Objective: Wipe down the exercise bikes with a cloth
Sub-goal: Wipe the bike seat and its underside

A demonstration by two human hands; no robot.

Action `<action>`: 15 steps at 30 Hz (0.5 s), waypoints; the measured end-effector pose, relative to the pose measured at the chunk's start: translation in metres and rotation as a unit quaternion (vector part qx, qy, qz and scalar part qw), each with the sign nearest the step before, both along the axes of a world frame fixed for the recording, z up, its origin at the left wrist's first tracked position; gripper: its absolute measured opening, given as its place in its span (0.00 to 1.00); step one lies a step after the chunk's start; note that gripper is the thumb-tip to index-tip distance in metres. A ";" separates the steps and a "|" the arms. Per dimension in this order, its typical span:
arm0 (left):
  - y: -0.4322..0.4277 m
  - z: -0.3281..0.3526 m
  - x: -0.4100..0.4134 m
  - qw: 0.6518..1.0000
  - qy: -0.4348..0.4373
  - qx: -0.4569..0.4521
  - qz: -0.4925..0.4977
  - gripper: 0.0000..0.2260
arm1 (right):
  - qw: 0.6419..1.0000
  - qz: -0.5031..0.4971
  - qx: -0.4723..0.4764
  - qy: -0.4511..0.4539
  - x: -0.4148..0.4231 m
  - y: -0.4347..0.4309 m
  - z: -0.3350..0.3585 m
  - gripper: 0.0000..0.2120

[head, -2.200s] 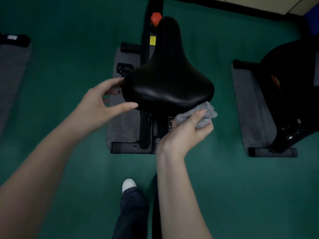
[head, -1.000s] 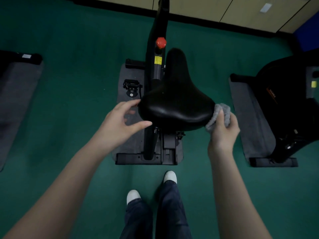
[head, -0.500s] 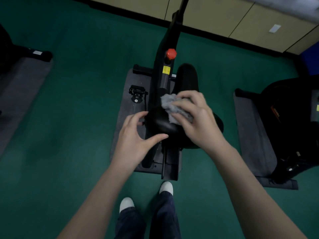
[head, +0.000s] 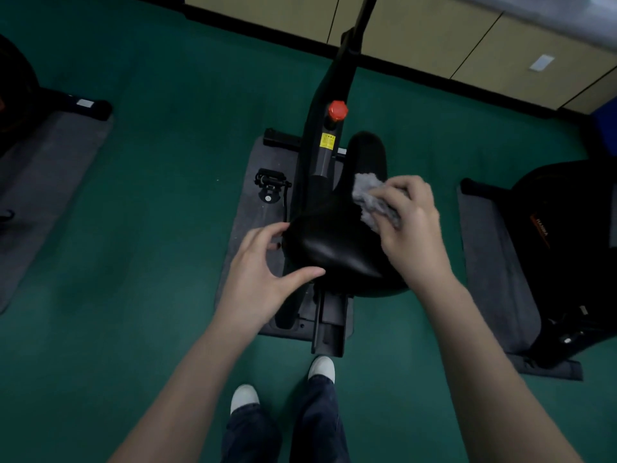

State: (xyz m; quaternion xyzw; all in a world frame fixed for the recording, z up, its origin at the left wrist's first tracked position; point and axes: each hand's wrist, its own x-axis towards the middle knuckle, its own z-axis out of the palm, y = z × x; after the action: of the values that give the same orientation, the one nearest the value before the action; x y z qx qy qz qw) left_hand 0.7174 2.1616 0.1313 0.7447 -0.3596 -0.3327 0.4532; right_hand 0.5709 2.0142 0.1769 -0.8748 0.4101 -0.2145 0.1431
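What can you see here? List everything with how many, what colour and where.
bikes: 3, black, one centre, one cut off at each side edge
saddle: 1, black, centre
cloth: 1, grey, on the saddle
knob: 1, red, on the centre frame
sticker: 1, yellow, just below the knob
pedal: 1, black, left of the frame
mats: 3, grey, one under each bike
floor: green, all around
wall: beige panels, top
shoes: 2, white, bottom centre
trousers: dark blue, bottom centre
left hand: fingers spread, at the saddle's left edge
right hand: holds the cloth on the saddle
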 end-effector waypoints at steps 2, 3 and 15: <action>0.001 0.001 0.001 1.000 -0.006 0.006 -0.004 0.41 | 0.998 -0.057 0.007 -0.025 -0.011 0.000 -0.004 0.10; 0.001 0.002 0.002 1.000 -0.011 0.010 -0.007 0.41 | 0.996 -0.085 0.015 -0.035 -0.015 0.000 -0.005 0.10; 0.009 0.043 0.007 0.988 -0.117 0.048 -0.089 0.35 | 0.966 -0.210 0.081 -0.127 -0.084 0.029 0.028 0.08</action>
State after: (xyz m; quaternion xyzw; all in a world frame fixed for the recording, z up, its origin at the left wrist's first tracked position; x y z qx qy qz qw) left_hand 0.7240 2.1705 0.1744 0.7647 -0.4583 -0.2991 0.3401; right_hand 0.4871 2.0431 0.2053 -0.7198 0.5795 -0.3150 0.2163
